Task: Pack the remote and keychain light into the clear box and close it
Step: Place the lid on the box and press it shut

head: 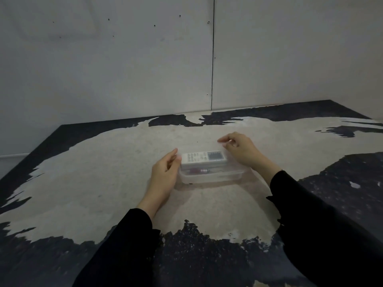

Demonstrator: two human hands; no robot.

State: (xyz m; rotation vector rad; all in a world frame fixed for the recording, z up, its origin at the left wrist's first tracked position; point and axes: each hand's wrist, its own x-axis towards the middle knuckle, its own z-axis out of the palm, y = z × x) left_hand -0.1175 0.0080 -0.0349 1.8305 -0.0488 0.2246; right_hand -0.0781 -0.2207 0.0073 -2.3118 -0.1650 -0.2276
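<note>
A clear box sits on the table in the middle of the view. Inside it, a white remote lies along the far side. A small keychain light with a reddish body lies in front of the remote. My left hand is at the box's left end, thumb up and fingers curled. My right hand is over the far right corner, its fingertips pinched. Both seem to grip a faint clear lid held just over the box; its edges are hard to make out.
The table has a worn pale top with dark patches around its edges. A grey panelled wall stands right behind it. Black sleeves cover both of my forearms.
</note>
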